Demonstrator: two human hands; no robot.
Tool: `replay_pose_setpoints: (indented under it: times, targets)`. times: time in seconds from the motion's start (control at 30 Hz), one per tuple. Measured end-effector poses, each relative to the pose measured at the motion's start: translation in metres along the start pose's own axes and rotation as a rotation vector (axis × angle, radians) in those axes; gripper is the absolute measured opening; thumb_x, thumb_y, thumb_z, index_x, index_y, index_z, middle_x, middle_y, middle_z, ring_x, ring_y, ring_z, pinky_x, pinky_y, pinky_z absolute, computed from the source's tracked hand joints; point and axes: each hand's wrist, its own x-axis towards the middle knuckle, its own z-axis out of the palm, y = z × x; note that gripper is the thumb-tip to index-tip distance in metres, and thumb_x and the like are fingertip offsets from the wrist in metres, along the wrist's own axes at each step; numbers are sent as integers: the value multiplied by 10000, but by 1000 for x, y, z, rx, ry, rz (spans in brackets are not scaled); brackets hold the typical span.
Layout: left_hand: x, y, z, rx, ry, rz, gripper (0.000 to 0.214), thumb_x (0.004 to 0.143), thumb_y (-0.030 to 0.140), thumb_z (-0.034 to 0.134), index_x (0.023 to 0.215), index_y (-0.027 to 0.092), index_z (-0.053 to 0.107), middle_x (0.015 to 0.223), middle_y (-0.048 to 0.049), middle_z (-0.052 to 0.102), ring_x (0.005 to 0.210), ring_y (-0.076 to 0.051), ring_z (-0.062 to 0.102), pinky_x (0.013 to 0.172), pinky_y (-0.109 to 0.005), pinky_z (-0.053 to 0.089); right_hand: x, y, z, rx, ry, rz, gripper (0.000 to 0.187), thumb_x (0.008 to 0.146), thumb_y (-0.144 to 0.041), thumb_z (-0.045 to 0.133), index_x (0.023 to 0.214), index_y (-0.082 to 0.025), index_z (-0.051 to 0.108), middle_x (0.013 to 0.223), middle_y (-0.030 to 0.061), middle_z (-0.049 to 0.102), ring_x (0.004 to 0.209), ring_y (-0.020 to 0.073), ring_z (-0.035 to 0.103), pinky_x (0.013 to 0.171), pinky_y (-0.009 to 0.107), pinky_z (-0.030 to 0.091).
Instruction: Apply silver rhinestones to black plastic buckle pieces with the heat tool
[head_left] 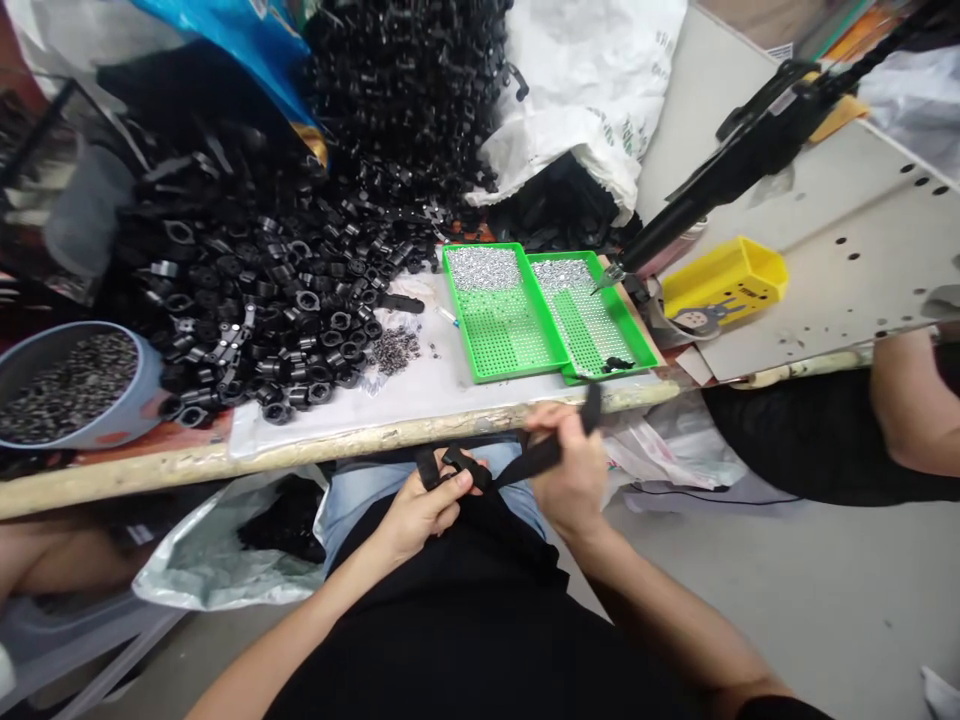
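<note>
Over my lap, just in front of the table edge, my left hand (420, 515) is closed on a small black plastic part (466, 467). A black strap (531, 459) runs from beside that part to my right hand (576, 485), whose fingers are wrapped round it. The strap's end sticks up past the right fingers. Whether the strap passes through the plastic part cannot be made out. Beyond my hands lie two green trays (517, 375) of small silvery pieces, with some small black pieces (618, 364) in the right one.
Black plastic parts (300, 300) are heaped on the left, beside a tub (142, 400) of small metal pieces. A powered screwdriver (720, 165) hangs on the right near a yellow holder (727, 280). An open bag (225, 560) stands below the table edge. Other people's limbs show at both sides.
</note>
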Motion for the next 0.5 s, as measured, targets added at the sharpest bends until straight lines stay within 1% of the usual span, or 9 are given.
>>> replay_pose_setpoints:
  times: [0.1, 0.2, 0.23, 0.27, 0.3, 0.37, 0.4, 0.43, 0.5]
  targets:
    - [1, 1, 1, 12, 62, 29, 642, 629, 622, 908, 984, 144, 666, 912, -58, 733, 356, 21, 322, 365, -194, 167, 23, -14, -56, -202, 358, -142, 161, 893, -307, 703, 987, -229, 598, 921, 24, 617, 827, 195, 615, 858, 407, 504]
    - [2, 1, 4, 18, 127, 42, 610, 603, 619, 917, 882, 136, 670, 945, -77, 751, 371, 17, 331, 361, -202, 163, 43, -30, -102, -506, 700, -559, 491, 717, -246, 875, 1146, -286, 640, 990, 45, 610, 926, 284, 615, 890, 499, 496]
    - [2, 1, 5, 16, 142, 43, 609, 593, 616, 923, 869, 135, 671, 927, -74, 753, 372, 14, 328, 360, -204, 158, 44, -34, -107, -611, 697, -684, 584, 703, -230, 887, 1223, -319, 635, 1077, 58, 620, 996, 307, 609, 879, 504, 507]
    - [2, 0, 6, 14, 155, 45, 612, 582, 613, 929, 865, 134, 674, 903, -68, 753, 371, 13, 326, 359, -206, 153, 41, -38, -106, -666, 605, -776, 607, 715, -218, 876, 1260, -332, 634, 1116, 58, 630, 1023, 307, 613, 873, 498, 517]
    - [2, 0, 6, 12, 164, 45, 618, 573, 611, 934, 867, 132, 677, 876, -61, 750, 369, 11, 327, 360, -207, 150, 36, -41, -99, -685, 383, -773, 553, 759, -209, 843, 1259, -338, 646, 1109, 47, 647, 1023, 288, 627, 877, 483, 528]
    - [2, 0, 6, 12, 177, 39, 634, 559, 623, 935, 862, 130, 677, 802, -43, 734, 362, 5, 329, 361, -208, 140, 20, -41, -74, -634, -281, -504, 331, 888, -192, 729, 1190, -318, 681, 1045, 30, 701, 1020, 245, 666, 917, 454, 544]
    - [2, 0, 6, 11, 180, 35, 642, 554, 640, 930, 849, 132, 670, 758, -33, 722, 355, 2, 322, 360, -209, 132, 11, -38, -60, -594, -526, -357, 256, 920, -199, 704, 1154, -303, 698, 1028, 32, 726, 1029, 238, 677, 931, 445, 546]
    - [2, 0, 6, 9, 181, 31, 649, 551, 657, 923, 832, 136, 659, 713, -22, 707, 346, -2, 313, 359, -210, 125, 4, -34, -47, -561, -688, -233, 238, 924, -234, 719, 1155, -288, 702, 1053, 43, 742, 1034, 237, 683, 933, 437, 549]
    - [2, -1, 5, 3, 187, 33, 647, 552, 672, 916, 813, 145, 645, 659, 2, 674, 344, -5, 301, 360, -210, 129, -5, -21, -27, -505, -837, -10, 268, 896, -324, 770, 1148, -259, 704, 1095, 65, 753, 1035, 239, 690, 929, 419, 554]
